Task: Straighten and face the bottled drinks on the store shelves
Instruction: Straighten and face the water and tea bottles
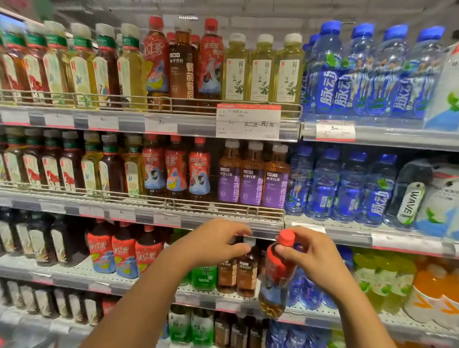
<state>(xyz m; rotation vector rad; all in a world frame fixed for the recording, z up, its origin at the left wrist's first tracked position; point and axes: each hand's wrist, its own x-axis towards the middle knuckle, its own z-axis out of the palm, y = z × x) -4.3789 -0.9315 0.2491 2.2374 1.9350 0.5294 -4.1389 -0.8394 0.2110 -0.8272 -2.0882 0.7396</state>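
Two hands are up at the third shelf (131, 279). The right hand (314, 257) pinches one red-capped tea bottle (279, 274) by its neck, in front of the shelf and tilted. The left hand (215, 242) wraps round the white cap of one brown tea bottle (247, 274) standing on that shelf. Three red tea bottles (124, 251) stand to the left. The store shelves are full of drinks, with four blue-capped bottles (377, 72) up top.

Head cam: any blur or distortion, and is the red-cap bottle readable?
Head view: wide-angle bowing curves the shelf rails; edges and corners smear, worst at the bottom left; centre labels stay fairly sharp; the red-cap bottle in the right hand is slightly soft, its label only partly legible; lighting even, little glare.
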